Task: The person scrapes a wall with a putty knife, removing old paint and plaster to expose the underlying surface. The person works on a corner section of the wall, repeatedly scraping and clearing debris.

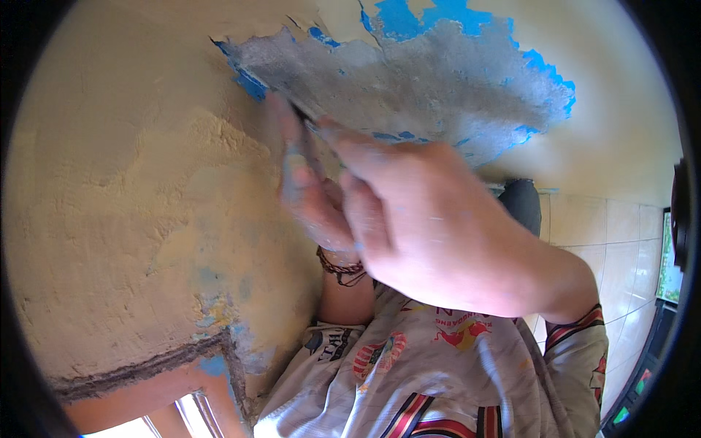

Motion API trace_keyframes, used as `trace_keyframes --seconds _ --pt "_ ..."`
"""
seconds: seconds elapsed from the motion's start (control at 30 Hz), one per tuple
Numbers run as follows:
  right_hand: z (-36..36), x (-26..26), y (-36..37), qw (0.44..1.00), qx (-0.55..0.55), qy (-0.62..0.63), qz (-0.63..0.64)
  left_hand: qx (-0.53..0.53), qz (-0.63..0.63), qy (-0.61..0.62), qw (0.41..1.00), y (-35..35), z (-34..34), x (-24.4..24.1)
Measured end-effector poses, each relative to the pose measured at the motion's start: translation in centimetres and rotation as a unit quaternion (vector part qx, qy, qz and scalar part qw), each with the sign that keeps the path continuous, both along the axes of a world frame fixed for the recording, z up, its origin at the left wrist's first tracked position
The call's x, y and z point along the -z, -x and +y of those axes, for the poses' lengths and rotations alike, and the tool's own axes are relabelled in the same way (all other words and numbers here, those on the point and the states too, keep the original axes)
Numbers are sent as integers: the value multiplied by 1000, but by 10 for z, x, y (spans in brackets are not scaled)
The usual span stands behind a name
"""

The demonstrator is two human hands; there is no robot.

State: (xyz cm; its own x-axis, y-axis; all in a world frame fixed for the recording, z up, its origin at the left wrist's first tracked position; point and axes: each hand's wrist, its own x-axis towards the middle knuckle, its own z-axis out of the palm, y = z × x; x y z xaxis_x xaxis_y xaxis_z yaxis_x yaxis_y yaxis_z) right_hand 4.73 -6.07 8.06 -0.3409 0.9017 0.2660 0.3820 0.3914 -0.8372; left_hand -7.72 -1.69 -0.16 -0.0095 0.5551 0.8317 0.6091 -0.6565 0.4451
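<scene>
Both hands meet at the lower left edge of a bare grey patch (394,82) on a cream-painted wall (109,137). My right hand (438,219) is curled, its index finger stretched along a thin flat blade (303,116), perhaps a scraper. Paint-specked and partly covered by the right, my left hand (312,202) also holds the blade, fingers reaching up the wall. Motion blur and the hands hide most of this tool. Beside the fingertips, blue paint (252,86) shows under a lifted paint edge. A braided bracelet (342,267) circles my left wrist.
More blue paint (454,19) rims the patch, and a crack runs above it. An orange-brown frame (126,391) with a rough cement border is at lower left. Light floor tiles (624,263) lie right, near a dark grey rounded thing (520,205). My printed shirt (394,361) fills the bottom.
</scene>
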Motion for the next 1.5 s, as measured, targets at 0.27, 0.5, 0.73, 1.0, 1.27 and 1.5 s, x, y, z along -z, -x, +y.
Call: trace_keyframes --seconds 0.27,0.5,0.73,1.0,1.27,1.5 --pt "6 17 -16 996 -7 -15 84 113 -163 79 977 -14 -7 0" --pt "10 -31 -2 1000 10 -6 19 61 -169 29 983 -1 8 -10" --pt "15 -37 -9 997 24 -55 -51 26 -139 45 989 -3 -1 -17" --pt "21 -24 -2 997 1 -70 -38 74 -174 4 982 -3 11 -19" --pt "16 -14 15 998 -45 -16 -32 79 -188 -23 979 -11 7 -12" --pt "6 -4 25 990 -53 -88 -93 51 -237 -38 969 -15 -3 -10"
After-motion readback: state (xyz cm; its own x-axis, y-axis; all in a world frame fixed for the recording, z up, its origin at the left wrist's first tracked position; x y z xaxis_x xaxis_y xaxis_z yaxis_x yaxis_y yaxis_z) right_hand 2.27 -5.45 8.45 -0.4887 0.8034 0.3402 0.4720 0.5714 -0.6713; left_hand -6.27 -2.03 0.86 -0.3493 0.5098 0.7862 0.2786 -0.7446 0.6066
